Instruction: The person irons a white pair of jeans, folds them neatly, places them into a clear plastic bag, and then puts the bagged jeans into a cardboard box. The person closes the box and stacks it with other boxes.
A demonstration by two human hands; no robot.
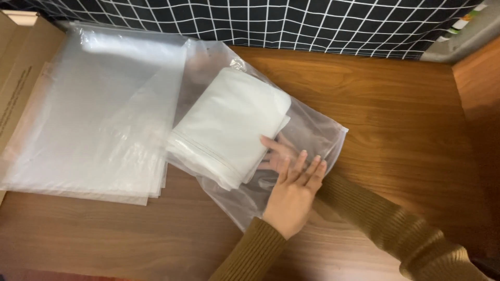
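Folded white cloth (229, 127) lies inside the clear plastic bag (312, 135) on the table (396, 104). My left hand (291, 195) presses flat on the bag, fingers together. My right hand (278, 153) is inside, fingers spread against the cloth. I should push slowly and keep the folds straight.

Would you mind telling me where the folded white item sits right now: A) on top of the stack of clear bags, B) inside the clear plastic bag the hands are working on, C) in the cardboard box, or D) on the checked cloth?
B: the folded white item shows through the clear plastic bag, whose open end the left hand presses flat while the right hand reaches inside.
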